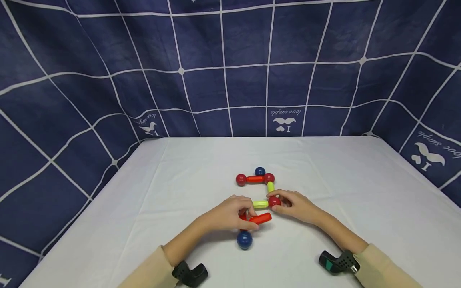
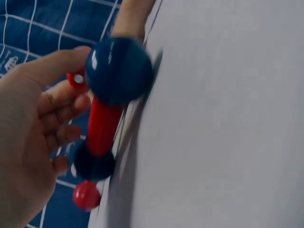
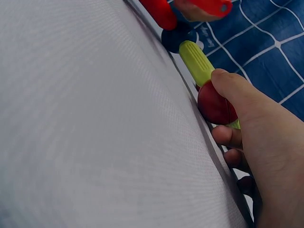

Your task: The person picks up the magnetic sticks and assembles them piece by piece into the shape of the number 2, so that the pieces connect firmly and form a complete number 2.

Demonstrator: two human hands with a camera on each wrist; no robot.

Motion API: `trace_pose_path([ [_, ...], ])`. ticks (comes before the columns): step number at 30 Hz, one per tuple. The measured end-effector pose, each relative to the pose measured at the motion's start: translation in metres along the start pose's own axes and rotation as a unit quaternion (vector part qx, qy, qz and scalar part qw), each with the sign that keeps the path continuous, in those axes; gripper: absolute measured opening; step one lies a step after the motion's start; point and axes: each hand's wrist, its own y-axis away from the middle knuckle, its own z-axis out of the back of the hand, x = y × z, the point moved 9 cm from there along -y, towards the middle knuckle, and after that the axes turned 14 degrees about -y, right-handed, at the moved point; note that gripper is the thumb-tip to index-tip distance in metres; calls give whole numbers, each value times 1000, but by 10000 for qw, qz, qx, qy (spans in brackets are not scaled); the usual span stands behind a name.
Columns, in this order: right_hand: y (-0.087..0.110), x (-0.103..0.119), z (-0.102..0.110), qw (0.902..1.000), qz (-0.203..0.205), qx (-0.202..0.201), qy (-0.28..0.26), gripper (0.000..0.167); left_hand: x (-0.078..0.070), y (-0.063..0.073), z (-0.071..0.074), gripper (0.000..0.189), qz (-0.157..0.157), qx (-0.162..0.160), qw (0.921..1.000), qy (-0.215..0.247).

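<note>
My left hand [image 1: 232,214] pinches a loose red rod [image 1: 261,218] between thumb and fingers, its free end pointing right. Below that hand, a second red rod [image 2: 103,126] joins a near blue ball [image 1: 244,240] to another blue ball [image 3: 176,38], which the hand hides in the head view. From there a yellow-green rod [image 1: 260,204] runs to a red ball [image 1: 274,202], which my right hand [image 1: 297,206] grips with thumb and fingers. Another yellow-green rod [image 1: 270,187] leads from this ball to a farther red ball [image 1: 269,178].
At the chain's far end a red rod [image 1: 255,179] links to a red ball [image 1: 241,179]. A blue ball [image 1: 259,171] sits just behind. Everything lies on a white-covered table [image 1: 173,172], with a dark blue checked cloth [image 1: 201,88] hanging around it.
</note>
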Motion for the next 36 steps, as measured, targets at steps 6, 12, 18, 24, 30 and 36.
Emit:
trace_pose_path([
  [6,0,1,4,9999,-16,-96,78,36,-17,-2,-12,20,-346,84,9970,-683],
  [12,0,1,4,9999,-62,-95,59,36,-27,-1,-18,19,-808,95,9911,-1050],
  [18,0,0,3,9999,34,-108,46,36,-28,2,-22,18,-870,127,9895,-1144],
  [24,0,0,0,10000,41,-62,-19,37,-27,6,-25,16,-774,88,9882,-1319],
  [30,0,0,0,10000,13,-70,-19,37,-31,7,-26,15,-979,-118,9810,-1673],
  [36,-2,1,4,9999,50,-93,-13,35,-37,5,-29,21,-1168,-286,9687,-2172],
])
